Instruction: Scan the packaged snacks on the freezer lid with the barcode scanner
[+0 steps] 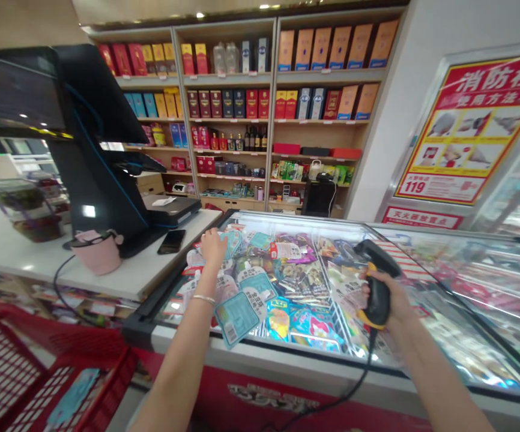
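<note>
My right hand (383,294) is wrapped round the handle of a black and yellow barcode scanner (379,264), held over the right part of a glass-topped freezer (278,354). Its head points up and to the left, and a cable hangs from the handle. My left hand (214,246) reaches to the freezer's far left, fingers over pale blue and white packets (233,243); whether it grips one is unclear. More blue packets (237,315) lie nearer me on the glass, beside bright blue and yellow bags (278,319).
A white counter (152,273) on the left bears a phone (172,242), a pink pot (96,255) and a dark register (102,150). Below is a red basket (12,360) with a blue packet (74,393). Shelves of boxes (224,75) stand behind.
</note>
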Demonstrator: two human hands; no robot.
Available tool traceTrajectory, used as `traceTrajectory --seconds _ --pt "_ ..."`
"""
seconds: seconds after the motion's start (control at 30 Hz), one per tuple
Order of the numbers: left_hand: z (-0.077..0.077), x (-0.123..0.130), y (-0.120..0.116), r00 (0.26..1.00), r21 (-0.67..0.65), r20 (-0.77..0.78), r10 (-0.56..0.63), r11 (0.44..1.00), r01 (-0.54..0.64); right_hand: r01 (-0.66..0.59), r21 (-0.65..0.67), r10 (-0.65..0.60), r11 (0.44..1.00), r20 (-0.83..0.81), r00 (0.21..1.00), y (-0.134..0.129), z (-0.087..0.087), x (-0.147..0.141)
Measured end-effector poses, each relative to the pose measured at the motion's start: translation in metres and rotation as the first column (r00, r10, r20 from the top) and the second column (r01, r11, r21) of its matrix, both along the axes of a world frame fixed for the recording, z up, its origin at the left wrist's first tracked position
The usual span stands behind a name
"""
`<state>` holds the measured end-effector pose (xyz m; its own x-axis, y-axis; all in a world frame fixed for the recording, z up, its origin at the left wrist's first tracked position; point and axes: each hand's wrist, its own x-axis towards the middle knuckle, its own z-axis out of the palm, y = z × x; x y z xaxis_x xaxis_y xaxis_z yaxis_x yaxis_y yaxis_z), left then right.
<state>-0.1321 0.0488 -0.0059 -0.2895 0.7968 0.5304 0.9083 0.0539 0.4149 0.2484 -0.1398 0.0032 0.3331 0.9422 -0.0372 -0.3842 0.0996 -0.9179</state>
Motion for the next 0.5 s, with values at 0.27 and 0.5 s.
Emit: traceTrajectory --seconds 0.27,0.5 --pt "-0.037 -0.023 0.008 0.966 -0.085 -0.059 0.25 0.963 -0.255 -0.28 0.054 0.285 0.958 -0.135 0.949 0.092 -0.007 -0.121" --pt "-0.046 -0.03 0.014 0.94 -0.141 -0.019 0.342 0.929 -0.341 -0.474 0.002 0.471 0.881 -0.111 0.875 0.088 -0.038 -0.162"
